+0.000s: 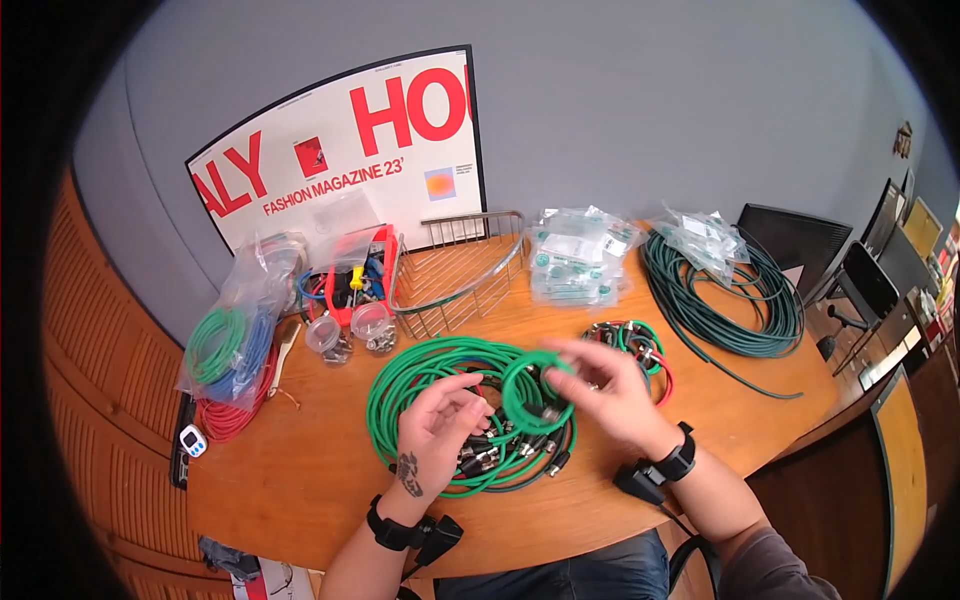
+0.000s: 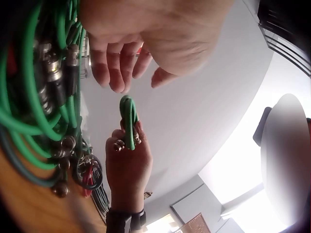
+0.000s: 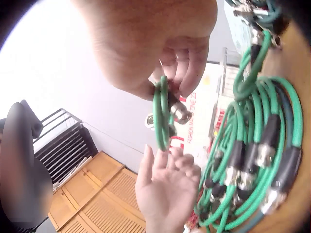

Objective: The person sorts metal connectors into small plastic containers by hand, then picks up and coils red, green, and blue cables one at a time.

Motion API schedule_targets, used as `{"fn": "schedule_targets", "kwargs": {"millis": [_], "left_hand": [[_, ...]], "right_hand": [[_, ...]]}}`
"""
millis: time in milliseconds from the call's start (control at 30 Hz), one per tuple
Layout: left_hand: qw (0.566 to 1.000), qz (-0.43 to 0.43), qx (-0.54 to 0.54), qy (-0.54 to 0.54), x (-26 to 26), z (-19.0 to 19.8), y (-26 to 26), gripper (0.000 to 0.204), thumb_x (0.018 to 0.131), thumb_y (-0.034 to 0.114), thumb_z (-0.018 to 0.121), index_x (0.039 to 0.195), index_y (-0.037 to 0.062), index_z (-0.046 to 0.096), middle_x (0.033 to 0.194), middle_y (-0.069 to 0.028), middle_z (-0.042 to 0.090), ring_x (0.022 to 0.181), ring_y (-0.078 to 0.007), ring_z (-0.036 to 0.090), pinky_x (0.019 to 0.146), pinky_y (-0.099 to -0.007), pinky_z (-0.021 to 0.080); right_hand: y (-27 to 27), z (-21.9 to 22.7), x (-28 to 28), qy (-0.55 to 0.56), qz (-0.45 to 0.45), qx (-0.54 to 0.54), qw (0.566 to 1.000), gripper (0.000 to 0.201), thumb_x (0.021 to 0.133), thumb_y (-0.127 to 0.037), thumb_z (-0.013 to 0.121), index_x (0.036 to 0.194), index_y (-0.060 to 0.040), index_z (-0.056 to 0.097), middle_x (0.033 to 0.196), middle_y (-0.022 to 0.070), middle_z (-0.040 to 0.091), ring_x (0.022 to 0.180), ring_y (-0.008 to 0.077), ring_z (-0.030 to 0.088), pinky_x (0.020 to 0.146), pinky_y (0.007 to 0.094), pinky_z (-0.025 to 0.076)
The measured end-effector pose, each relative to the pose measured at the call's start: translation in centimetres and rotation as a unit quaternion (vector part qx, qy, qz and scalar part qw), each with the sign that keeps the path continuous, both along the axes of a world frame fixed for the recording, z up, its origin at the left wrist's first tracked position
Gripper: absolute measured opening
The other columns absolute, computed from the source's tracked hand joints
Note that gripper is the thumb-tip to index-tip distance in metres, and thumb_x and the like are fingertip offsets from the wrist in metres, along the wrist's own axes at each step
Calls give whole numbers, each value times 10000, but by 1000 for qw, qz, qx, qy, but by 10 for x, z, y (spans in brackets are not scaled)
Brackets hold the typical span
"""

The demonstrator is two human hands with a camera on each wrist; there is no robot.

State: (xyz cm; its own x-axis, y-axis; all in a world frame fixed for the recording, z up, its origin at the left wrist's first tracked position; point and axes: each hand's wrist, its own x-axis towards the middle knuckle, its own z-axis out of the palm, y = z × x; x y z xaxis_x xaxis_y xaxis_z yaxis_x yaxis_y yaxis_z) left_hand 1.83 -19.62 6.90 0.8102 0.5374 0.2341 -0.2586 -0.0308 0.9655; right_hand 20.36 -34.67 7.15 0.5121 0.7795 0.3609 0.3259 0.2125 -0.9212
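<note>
Head view: blurred right fingers (image 1: 581,352) partly hide their green coil (image 1: 511,396).

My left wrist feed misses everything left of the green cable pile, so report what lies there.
Observer: A clear bag of green cables and blue cables lies left of the green cable pile.
Operator: Now check behind the pile, toward that bag.
Observer: Two small clear containers with metal pieces stand there.
Operator: Finish with the left edge of the table.
Observer: A small white device with a display sits at that edge.
</note>
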Motion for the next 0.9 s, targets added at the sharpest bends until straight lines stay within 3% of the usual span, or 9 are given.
{"fn": "schedule_targets", "kwargs": {"millis": [100,167,233,467,567,700,767,833,900], "left_hand": [[999,31,32,8,1,-3,4,242,970,66,565,1191,-30,592,906,-95,672,763,-137,626,701,-255,515],[999,41,19,-1,1,-9,9,233,970,44,549,1186,-33,593,896,-96,669,764,-133,627,699,-257,517],[999,47,21,-3,1,-10,9,228,970,36,546,1182,-34,595,891,-95,667,763,-132,626,696,-257,515],[997,56,50,-2,3,-9,4,212,968,10,538,1167,-31,600,882,-89,659,760,-126,622,690,-255,510],[997,61,54,12,2,-6,2,214,970,12,536,1170,-26,600,882,-88,657,763,-126,622,695,-252,509],[996,61,58,7,2,-11,5,215,971,14,537,1173,-24,601,885,-88,657,765,-127,621,699,-251,509],[996,64,54,10,1,-12,5,214,953,-12,539,1151,-23,618,903,-79,672,794,-120,642,738,-256,532],[996,70,57,19,1,-8,4,207,953,-9,543,1142,-22,626,904,-79,674,794,-118,643,737,-254,531],[995,71,59,29,0,-7,3,200,953,-6,547,1132,-20,635,905,-79,676,793,-117,643,736,-253,531]], "right_hand": [[-3,3,35,-18,-122,12,992,332,916,-159,701,1226,-48,654,813,-29,651,660,21,531,608,204,460],[-9,14,48,-18,-192,-63,979,304,896,-140,691,1188,-57,672,808,51,691,650,78,590,590,257,473],[-7,9,60,-219,-270,-61,936,258,860,-105,687,1114,-59,701,846,106,701,687,152,646,612,293,496],[1,-4,63,-328,-305,-136,883,200,854,-216,681,960,-52,724,917,142,696,776,345,646,728,421,536],[2,-4,61,-403,-303,-112,857,164,831,-193,700,920,-57,728,906,123,698,877,325,649,776,402,531],[1,2,58,-431,-255,-43,865,143,797,-174,723,892,-68,731,921,96,694,967,310,630,828,410,516],[-2,17,43,-479,-110,12,871,155,761,-169,748,875,-66,728,945,72,681,1022,310,607,849,435,503],[-3,18,28,-478,-74,-18,875,184,744,-181,757,895,-79,730,965,57,664,1104,318,567,938,488,473],[-2,17,19,-532,-41,-67,843,214,732,-183,760,925,-95,732,961,59,656,1148,322,538,1025,530,422]]}}
